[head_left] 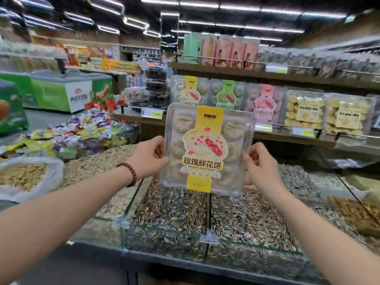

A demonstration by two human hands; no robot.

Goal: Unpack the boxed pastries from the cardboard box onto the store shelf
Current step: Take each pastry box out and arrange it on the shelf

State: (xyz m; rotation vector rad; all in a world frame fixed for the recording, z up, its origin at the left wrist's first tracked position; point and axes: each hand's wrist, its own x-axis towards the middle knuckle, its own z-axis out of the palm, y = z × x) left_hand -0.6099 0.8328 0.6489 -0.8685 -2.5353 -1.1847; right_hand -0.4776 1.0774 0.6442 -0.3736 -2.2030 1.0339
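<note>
I hold a clear plastic pastry box [207, 149] with a yellow label upright in front of me, above the seed bins. My left hand [151, 156] grips its left edge and my right hand [259, 165] grips its right edge. Behind it the wooden store shelf [287, 138] carries a matching yellow-label box [190, 90], a green-label box [226, 94], a pink-label box [264, 102] and two boxes of yellow pastries [329, 112]. The cardboard box is not in view.
Glass-walled bins of sunflower seeds [185, 219] lie directly below my arms. Wrapped candies [86, 132] pile up at the left, beside a plastic bag of snacks [26, 177]. A green chest freezer [65, 91] stands at the far left. An upper shelf [267, 74] holds pink cartons.
</note>
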